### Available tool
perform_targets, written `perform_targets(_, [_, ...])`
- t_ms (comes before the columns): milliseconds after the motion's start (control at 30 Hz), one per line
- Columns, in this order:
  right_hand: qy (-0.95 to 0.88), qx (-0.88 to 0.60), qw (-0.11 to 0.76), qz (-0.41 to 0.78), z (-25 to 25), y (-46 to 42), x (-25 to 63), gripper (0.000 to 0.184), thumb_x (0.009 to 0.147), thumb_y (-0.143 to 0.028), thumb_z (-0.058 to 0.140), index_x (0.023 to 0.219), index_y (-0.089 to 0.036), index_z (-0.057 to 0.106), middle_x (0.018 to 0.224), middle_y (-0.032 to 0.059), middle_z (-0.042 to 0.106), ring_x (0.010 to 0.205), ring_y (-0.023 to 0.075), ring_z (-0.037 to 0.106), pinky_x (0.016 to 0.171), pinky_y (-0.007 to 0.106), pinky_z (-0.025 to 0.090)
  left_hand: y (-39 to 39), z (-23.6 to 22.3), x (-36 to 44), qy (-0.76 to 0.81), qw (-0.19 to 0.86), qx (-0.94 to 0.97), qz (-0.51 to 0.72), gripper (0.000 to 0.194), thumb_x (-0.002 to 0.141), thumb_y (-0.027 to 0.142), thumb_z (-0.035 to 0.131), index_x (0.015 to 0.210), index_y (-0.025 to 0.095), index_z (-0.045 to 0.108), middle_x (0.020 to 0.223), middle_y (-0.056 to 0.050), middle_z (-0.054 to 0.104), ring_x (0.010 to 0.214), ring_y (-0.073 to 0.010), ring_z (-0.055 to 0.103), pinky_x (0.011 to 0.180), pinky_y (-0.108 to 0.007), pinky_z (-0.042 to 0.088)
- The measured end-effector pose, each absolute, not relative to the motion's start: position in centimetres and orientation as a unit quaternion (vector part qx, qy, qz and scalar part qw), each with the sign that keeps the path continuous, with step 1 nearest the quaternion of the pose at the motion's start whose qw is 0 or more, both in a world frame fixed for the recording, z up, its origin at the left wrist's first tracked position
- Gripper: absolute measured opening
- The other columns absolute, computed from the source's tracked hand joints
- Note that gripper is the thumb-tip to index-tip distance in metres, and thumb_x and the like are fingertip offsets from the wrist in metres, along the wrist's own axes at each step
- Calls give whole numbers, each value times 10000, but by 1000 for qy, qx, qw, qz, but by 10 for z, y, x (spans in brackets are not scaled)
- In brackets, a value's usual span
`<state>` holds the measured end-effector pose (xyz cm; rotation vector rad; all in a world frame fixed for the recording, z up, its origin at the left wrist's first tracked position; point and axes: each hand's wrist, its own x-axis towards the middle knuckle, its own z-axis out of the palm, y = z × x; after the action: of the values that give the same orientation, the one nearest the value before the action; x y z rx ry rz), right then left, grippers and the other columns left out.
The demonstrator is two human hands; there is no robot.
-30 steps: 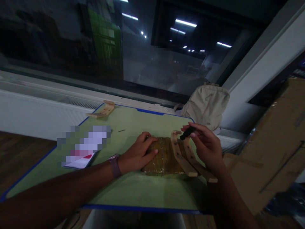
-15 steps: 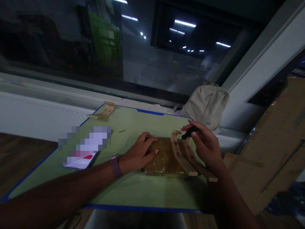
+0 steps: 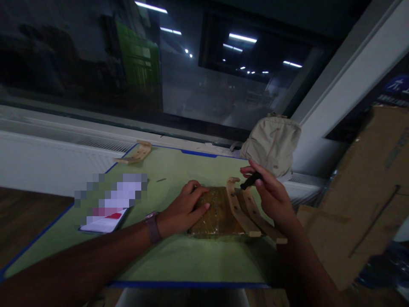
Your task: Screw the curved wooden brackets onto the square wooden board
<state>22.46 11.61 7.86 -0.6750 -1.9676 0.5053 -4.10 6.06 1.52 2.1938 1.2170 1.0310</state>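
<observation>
My left hand (image 3: 191, 205) grips the left end of a brown block-shaped package (image 3: 214, 219) wrapped in shiny clear tape, fingers over its far side and thumb on top. Two curved wooden pieces with holes lie across the package's right part: a left one (image 3: 240, 216) and a right one (image 3: 262, 224). My right hand (image 3: 271, 192) is closed round the black handle of a screwdriver (image 3: 251, 181). Its thin shaft slants down to the left, with the tip at an upper hole of the left wooden piece. Whether a screw sits there is hard to see.
A similar wooden piece (image 3: 137, 154) lies at the table's far left corner. A phone (image 3: 108, 224) with a lit screen, partly pixelated, is left of my forearm. A small thin metal piece (image 3: 161, 180) lies beyond. A beige backpack (image 3: 273, 143) and cardboard (image 3: 354, 204) stand right.
The view has shifted slightly. My right hand has tilted the screwdriver, and its shaft now shows reaching the left wooden piece. My left hand stays on the package.
</observation>
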Motion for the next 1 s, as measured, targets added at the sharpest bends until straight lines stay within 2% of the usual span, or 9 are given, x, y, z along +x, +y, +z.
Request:
perform_targets(133, [-767,-299,529,207,70,119,221,417,956,-331,627,1370,-318,583,1021,43,758,916,191,739,871,399,604,61,15,-41,435,206,792,376,344,988,346,504,1297,199,549,1226,-115,486,1187,-281,525,1051,-468,476])
perform_targets(300, [-737,-340,575,98,66,121,220,289,829,-314,782,1111,-287,725,992,37,760,795,182,725,782,352,606,61,14,-42,448,215,787,365,329,1010,349,476,1301,208,531,1268,-116,462,1215,-278,510,1084,-478,448])
perform_targets(400, [-767,-311,548,118,69,120,220,252,890,-334,713,1138,-289,722,1033,47,769,924,201,735,859,362,598,62,11,-43,451,215,789,357,336,1020,379,453,1302,214,530,1260,-105,454,1211,-272,505,1086,-481,444])
perform_targets(467, [-780,-276,528,192,70,120,218,323,956,-341,620,1273,-296,658,1206,73,736,1126,213,698,972,393,569,63,7,-44,453,211,789,357,342,1025,396,437,1303,220,532,1257,-95,449,1200,-265,509,1081,-474,448])
perform_targets(533, [-773,-246,518,272,70,121,215,353,986,-349,566,1332,-291,607,1278,82,707,1203,210,666,1019,412,549,64,3,-45,461,201,785,362,343,1028,408,426,1298,231,541,1267,-86,444,1188,-260,518,1066,-463,461])
perform_targets(667, [-724,-244,545,346,65,125,211,326,920,-398,670,1218,-276,622,1045,45,737,993,183,714,890,367,595,66,0,-47,471,196,784,353,373,1026,453,421,1308,241,540,1293,-83,424,1210,-272,510,1066,-472,456])
perform_targets(833, [-711,-287,591,249,67,126,214,338,796,-418,802,1054,-266,645,875,2,649,768,149,635,715,291,566,65,4,-48,473,202,787,340,379,1032,463,405,1316,242,526,1300,-82,411,1220,-267,501,1082,-471,441])
perform_targets(900, [-733,-293,567,235,70,123,214,302,811,-410,789,1049,-263,674,946,24,660,841,164,652,758,306,574,65,4,-47,475,203,786,340,377,1032,460,403,1312,241,528,1298,-83,413,1220,-267,502,1080,-467,443])
perform_targets(1000, [-755,-256,532,283,74,119,211,295,908,-390,685,1180,-278,666,1148,64,685,1074,196,669,908,360,575,66,4,-47,473,205,786,340,381,1029,463,403,1303,234,533,1286,-88,418,1209,-268,508,1071,-469,452])
